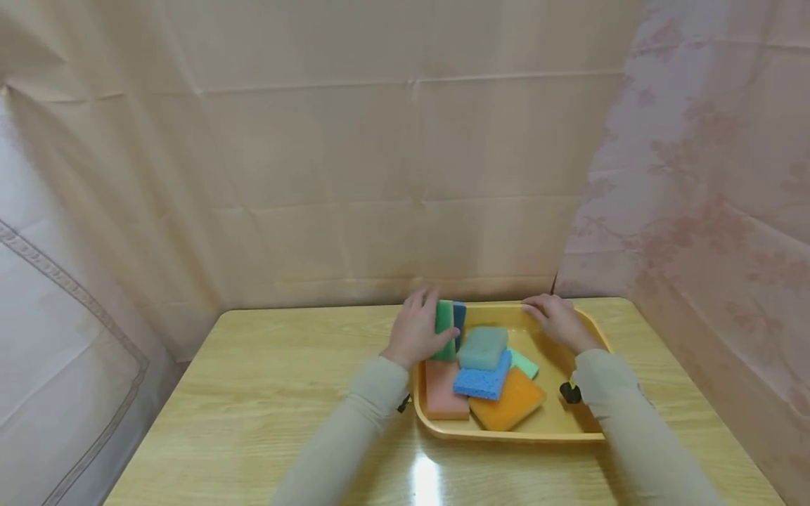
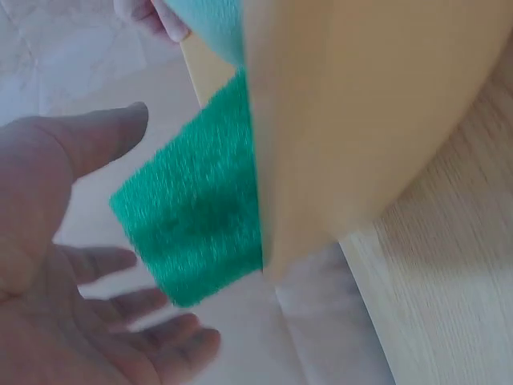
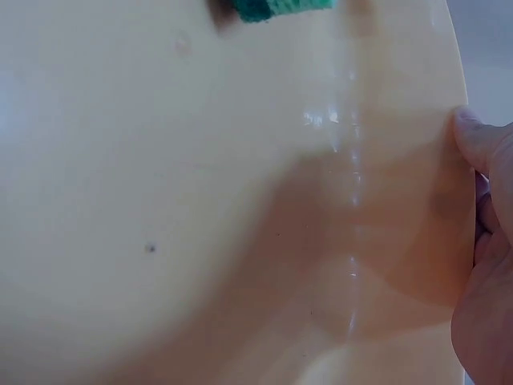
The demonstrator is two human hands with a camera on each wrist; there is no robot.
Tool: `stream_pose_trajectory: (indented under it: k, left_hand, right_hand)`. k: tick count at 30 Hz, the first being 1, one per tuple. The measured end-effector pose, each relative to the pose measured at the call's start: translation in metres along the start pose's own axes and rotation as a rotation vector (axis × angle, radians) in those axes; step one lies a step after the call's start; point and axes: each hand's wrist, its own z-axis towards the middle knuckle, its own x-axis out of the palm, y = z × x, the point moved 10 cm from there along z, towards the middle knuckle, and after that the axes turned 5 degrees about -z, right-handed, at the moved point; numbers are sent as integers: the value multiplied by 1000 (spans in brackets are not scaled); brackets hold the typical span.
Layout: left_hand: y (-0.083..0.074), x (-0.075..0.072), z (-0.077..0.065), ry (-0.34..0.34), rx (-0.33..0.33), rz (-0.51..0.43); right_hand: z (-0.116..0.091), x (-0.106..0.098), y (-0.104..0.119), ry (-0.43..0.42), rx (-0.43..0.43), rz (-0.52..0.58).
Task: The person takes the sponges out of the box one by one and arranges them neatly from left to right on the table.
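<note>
A yellow tray [image 1: 519, 436] holds several sponges at the right of the table. At its far left corner a green scouring sponge [image 1: 445, 341] stands up above the rim, with a dark blue sponge [image 1: 460, 320] beside it. Around the green sponge is my left hand [image 1: 411, 332]; in the left wrist view its thumb and fingers are spread apart, with a gap between them and the green face [image 2: 196, 192]. My right hand [image 1: 560, 323] grips the tray's far right rim; the right wrist view has its thumb [image 3: 474, 138] on the inner side and fingers behind.
In the tray lie a pink sponge [image 1: 446, 393], an orange sponge [image 1: 511, 402], a bright blue sponge [image 1: 482, 383], a pale green sponge [image 1: 484, 347] and a mint one [image 1: 524, 363]. Beige cloth [image 1: 380, 176] hangs behind the wooden table [image 1: 253, 400]; floral cloth [image 1: 709, 176] hangs at the right.
</note>
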Motion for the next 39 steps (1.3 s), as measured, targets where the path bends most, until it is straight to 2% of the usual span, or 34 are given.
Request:
stream_pose_trajectory:
  k: [5,9,17,25,31,39]
  left_hand:
    - [5,3,-3,5,-105,-14]
    - [5,3,-4,6,-135,-28]
    - [-2,3,-5,6,-108,-44]
    - [-8,10,-5,28,-72,-134]
    - [-8,15,-7,60,-86,-155]
    - [-12,10,-9,36,-64,-169]
  right_hand:
    - [1,0,2,-1,-6,-3]
    - [1,-1,1,-13,-7,-10]
    - [0,-1,0,-10,-9,-3]
    - [-1,1,0,5,4,17]
    - [-2,3,-1,11,15,27]
    - [0,0,0,5,13,15]
